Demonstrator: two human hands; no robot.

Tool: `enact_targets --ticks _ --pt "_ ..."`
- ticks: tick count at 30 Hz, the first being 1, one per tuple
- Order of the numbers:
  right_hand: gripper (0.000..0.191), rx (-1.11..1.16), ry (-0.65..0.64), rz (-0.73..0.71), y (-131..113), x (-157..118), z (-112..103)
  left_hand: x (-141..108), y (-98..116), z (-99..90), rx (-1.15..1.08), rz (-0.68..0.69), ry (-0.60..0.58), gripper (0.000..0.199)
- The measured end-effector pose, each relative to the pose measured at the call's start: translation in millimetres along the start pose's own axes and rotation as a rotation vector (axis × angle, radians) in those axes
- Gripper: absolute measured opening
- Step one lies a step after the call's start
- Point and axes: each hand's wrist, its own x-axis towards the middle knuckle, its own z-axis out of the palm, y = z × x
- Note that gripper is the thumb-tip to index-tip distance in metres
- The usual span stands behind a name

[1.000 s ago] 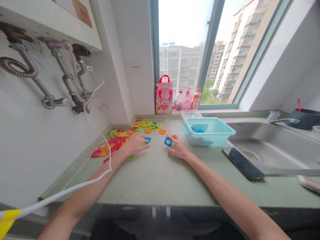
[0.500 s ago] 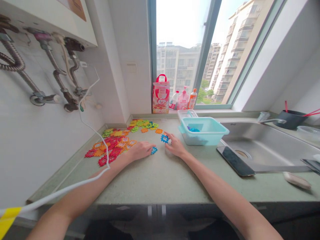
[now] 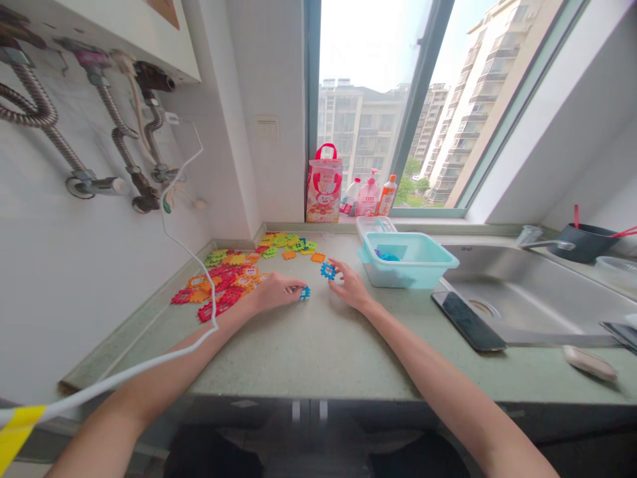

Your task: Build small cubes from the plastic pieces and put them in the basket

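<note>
Both my hands are over a speckled green countertop (image 3: pixel 298 352). My left hand (image 3: pixel 275 293) pinches a small blue interlocking plastic piece (image 3: pixel 304 293) at its fingertips. My right hand (image 3: pixel 351 285) has its fingertips on a second blue piece (image 3: pixel 327 270), which seems held between them. The two pieces are a short gap apart. Beyond my left hand lies a spread of red, orange, yellow and green interlocking pieces (image 3: pixel 233 282). A lone orange piece (image 3: pixel 318 257) sits just past my right fingers.
A teal plastic basket (image 3: pixel 408 264) with blue pieces inside stands right of my right hand. Further right are a black phone (image 3: pixel 468 320) and a steel sink (image 3: pixel 527 289). Bottles and a pink bag (image 3: pixel 324 184) stand on the windowsill. A white cable (image 3: pixel 189 344) lies across my left forearm.
My hands have drawn closer together. The right hand's blue piece has shifted left, and the left hand has moved onto the small blue piece and lifted it slightly toward the window.
</note>
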Motion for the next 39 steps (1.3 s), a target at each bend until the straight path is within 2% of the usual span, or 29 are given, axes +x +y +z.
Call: enact_targets --ticks 2,4,8,11,16,21,25,33,36,39 --pt "0.060 0.017 -0.009 -0.025 -3 0 0 1 -2 -0.2 -0.050 -0.110 0.032 0.031" --pt "0.053 0.025 -0.047 -0.074 -7 -1 1 2 -3 0.6 -0.024 -0.153 0.029 0.030" --pt "0.045 0.010 -0.171 -0.193 -21 -1 1 5 -4 5.6 0.042 -0.074 -0.026 0.030" --pt "0.041 0.004 -0.222 -0.250 -33 -1 2 7 -6 6.2 0.057 -0.074 0.006 0.035" --pt "0.038 -0.016 -0.338 -0.301 -47 -3 4 8 -16 -7.9 0.166 -0.111 0.117 0.037" --pt "0.029 -0.065 -0.400 -0.320 -50 -3 9 13 -28 -20.6 0.283 -0.113 0.127 0.034" --pt "0.024 -0.071 -0.371 -0.314 -47 -1 13 46 -41 -20.7 0.366 -0.134 0.025 0.036" --pt "0.025 -0.146 -0.336 -0.303 -41 3 18 157 -87 -7.5 0.454 -0.285 -0.062 0.049" --pt "0.026 -0.177 -0.332 -0.296 -36 5 19 180 -98 0.3 0.463 -0.337 -0.123 0.056" --pt "0.029 -0.193 -0.342 -0.295 -32 7 19 187 -106 3.2 0.491 -0.383 -0.152 0.055"
